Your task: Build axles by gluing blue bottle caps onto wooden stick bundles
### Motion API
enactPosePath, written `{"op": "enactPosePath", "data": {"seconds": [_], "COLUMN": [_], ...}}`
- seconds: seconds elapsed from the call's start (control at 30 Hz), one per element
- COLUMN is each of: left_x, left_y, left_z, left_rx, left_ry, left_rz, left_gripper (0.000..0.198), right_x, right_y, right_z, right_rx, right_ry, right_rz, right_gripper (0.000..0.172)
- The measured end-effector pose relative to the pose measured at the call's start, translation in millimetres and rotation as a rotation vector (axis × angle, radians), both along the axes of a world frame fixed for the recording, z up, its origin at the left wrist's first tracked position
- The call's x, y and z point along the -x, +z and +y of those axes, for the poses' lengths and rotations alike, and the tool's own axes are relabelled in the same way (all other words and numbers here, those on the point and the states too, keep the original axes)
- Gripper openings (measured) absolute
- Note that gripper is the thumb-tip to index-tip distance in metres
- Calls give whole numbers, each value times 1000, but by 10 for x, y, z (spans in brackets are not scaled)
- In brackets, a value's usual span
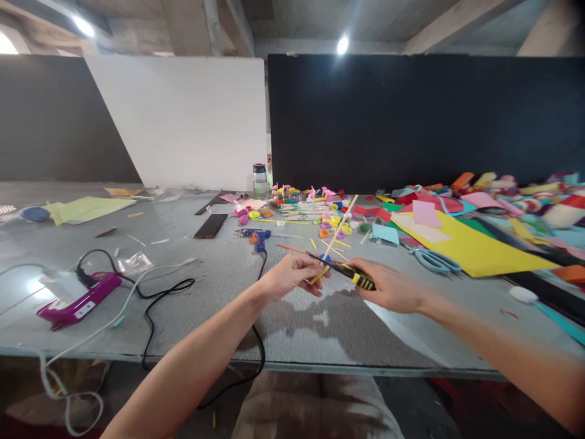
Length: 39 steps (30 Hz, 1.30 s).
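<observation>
My left hand [299, 274] is closed, fingers pinched round a pale wooden stick [340, 228] that slants up to the right. A small blue round piece [326, 262] sits at the stick's lower part, by my fingertips, and a short yellow strip [320, 275] shows below it. My right hand [388, 285] grips a tool with a black-and-yellow handle [363, 280]. Its narrow dark front end points left and meets or crosses the stick beside the blue piece; whether it touches, I cannot tell. The tool's exact kind is unclear.
A blue glue gun [259, 238] lies left of my hands, its black cord running over the table edge. Further left are a phone [211, 225] and a purple power strip [80, 299]. Blue-handled scissors [434, 261] and yellow sheet [475, 250] lie right. Colourful craft pieces [336, 221] lie behind.
</observation>
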State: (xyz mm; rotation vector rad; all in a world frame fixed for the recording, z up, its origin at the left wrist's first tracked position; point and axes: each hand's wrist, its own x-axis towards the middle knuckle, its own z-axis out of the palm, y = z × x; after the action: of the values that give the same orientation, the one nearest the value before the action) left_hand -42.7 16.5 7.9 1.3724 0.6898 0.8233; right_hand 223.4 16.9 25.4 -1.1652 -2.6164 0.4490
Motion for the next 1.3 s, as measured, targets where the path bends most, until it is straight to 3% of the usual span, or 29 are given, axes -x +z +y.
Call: {"op": "enactPosePath", "data": {"seconds": [0.37,0.53,0.77,0.93,1.3], "left_x": [9,-12,-41,-66,-100], "left_y": [21,49,7,-20,21], "left_z": [-9,-55,-53,-37,-66], "left_rx": [134,164,173,125,113], "left_ry": [-163,-186,-176,-98,-74], "left_rz": [-155,-213,-231,-216,-201], "left_gripper": [46,47,46,42,48], "right_x": [11,3,2,-13,5], "right_y": [-31,-124,-138,-88,-76], "right_z": [16,10,-10,-61,-117], "right_rx": [-41,-141,-160,-143,16], "right_ry": [26,3,-3,-14,-15], "right_rz": [59,92,92,114,201], "right_gripper": [40,51,49,40,31]}}
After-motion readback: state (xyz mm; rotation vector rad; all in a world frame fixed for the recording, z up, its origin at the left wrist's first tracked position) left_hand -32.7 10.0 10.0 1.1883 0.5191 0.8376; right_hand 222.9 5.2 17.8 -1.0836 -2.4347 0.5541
